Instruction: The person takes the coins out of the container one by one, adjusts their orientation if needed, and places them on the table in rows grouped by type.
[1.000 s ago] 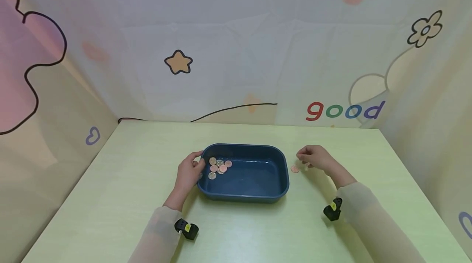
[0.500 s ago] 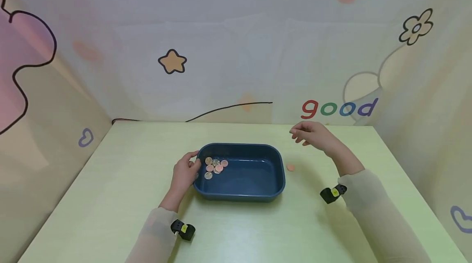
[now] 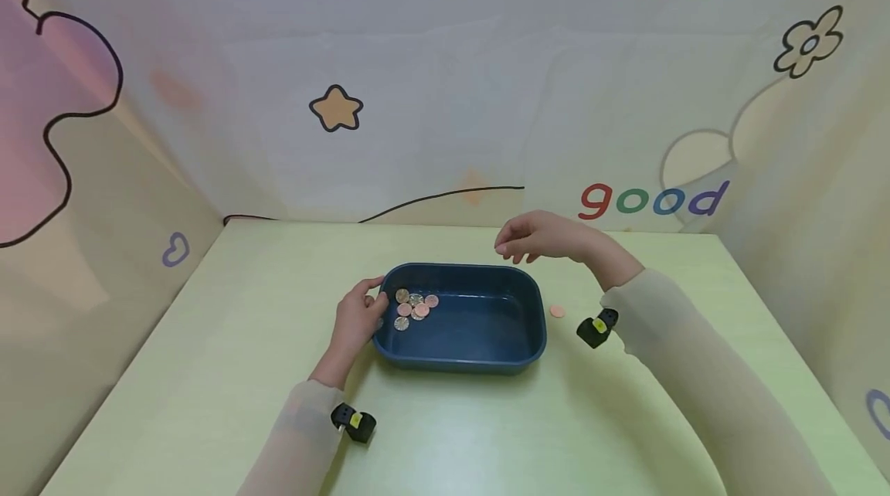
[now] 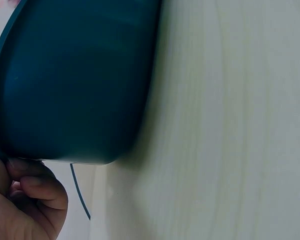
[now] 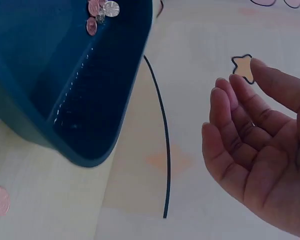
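Note:
A dark blue rectangular basin (image 3: 480,326) stands on the table. My left hand (image 3: 356,320) grips its left rim, with the thumb over the edge and the other fingers curled against the outer wall (image 4: 75,90). Several coins (image 3: 421,310), some pinkish copper and some silvery, lie in a cluster at the basin's left end. My right hand (image 3: 545,237) is raised above the far right corner of the basin. Its fingers (image 5: 222,110) bend loosely in the right wrist view, thumb apart from them, and nothing shows between them. One copper coin (image 3: 557,311) lies on the table right of the basin.
The pale wooden table (image 3: 208,372) runs back to a printed cloth backdrop (image 3: 431,94) that also rises on both sides. Each sleeve carries a small black camera (image 3: 598,327) at the wrist.
My right hand has lifted from beside the loose coin and swung left over the basin's far corner. The left hand keeps its hold on the rim. The loose coin stays on the table.

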The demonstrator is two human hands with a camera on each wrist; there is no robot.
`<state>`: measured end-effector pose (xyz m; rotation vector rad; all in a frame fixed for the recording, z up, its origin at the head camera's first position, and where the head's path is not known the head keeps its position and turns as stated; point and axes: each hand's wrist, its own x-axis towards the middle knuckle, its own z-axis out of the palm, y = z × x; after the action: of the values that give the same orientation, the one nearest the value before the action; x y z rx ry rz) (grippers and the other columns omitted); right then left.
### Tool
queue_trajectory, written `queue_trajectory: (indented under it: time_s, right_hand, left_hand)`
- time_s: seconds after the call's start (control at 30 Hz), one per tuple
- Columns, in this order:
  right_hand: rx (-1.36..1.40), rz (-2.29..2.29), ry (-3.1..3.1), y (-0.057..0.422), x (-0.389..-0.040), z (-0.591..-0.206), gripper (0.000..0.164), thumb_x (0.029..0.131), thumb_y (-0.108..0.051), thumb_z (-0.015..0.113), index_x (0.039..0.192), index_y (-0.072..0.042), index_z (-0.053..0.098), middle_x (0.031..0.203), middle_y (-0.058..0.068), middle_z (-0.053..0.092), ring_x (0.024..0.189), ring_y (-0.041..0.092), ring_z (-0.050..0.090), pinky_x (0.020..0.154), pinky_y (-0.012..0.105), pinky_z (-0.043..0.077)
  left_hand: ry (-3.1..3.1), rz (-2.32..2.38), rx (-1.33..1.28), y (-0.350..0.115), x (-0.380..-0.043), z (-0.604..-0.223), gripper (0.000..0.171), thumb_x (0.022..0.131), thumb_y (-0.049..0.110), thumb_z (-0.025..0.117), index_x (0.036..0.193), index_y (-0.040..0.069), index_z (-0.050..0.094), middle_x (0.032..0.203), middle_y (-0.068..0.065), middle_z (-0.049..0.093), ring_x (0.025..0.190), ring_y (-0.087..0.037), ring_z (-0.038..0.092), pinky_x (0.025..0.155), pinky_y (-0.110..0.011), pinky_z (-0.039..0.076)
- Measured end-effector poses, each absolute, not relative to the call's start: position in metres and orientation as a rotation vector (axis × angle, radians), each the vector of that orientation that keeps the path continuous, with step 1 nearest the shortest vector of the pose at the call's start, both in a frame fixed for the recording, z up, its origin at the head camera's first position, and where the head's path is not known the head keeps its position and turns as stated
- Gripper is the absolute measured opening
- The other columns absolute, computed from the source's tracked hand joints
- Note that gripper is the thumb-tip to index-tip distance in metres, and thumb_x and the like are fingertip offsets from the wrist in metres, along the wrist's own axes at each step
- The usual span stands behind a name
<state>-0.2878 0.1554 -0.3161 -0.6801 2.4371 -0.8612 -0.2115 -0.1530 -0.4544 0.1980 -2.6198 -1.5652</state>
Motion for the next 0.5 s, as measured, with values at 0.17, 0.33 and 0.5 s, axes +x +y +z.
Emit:
queue_trajectory:
  time_s: [0.17, 0.33, 0.5]
  right_hand:
    - [-0.737, -0.838, 2.387, 0.135, -0.297, -0.318, 0.029, 0.1, -0.022, 0.062, 0.12, -0.002, 0.066, 0.114, 0.015, 0.07, 0.105, 0.03, 0.067, 0.096, 0.044, 0.057]
    - [-0.789, -0.796, 2.355, 0.114, -0.302, -0.324, 0.033, 0.099, -0.02, 0.063, 0.127, -0.002, 0.067, 0.12, 0.018, 0.071, 0.102, 0.024, 0.068, 0.095, 0.041, 0.058]
    - [-0.812, -0.778, 2.31, 0.094, -0.305, -0.335, 0.035, 0.1, -0.019, 0.062, 0.13, 0.0, 0.067, 0.118, 0.019, 0.072, 0.095, 0.018, 0.067, 0.087, 0.031, 0.058]
  left_hand:
    - [-2.625, -1.567, 0.213, -0.151, -0.213, -0.454, 0.046, 0.098, 0.012, 0.055, 0.142, 0.0, 0.058, 0.056, 0.006, 0.034, 0.049, -0.01, 0.035, 0.049, -0.023, 0.029]
    - [-2.621, -1.567, 0.203, -0.15, -0.212, -0.453, 0.046, 0.098, 0.012, 0.054, 0.142, 0.001, 0.058, 0.055, 0.007, 0.034, 0.048, -0.009, 0.036, 0.049, -0.023, 0.03]
    - [-2.62, -1.562, 0.215, -0.151, -0.212, -0.454, 0.046, 0.097, 0.012, 0.055, 0.141, 0.002, 0.058, 0.056, 0.007, 0.034, 0.047, -0.008, 0.034, 0.048, -0.022, 0.029]
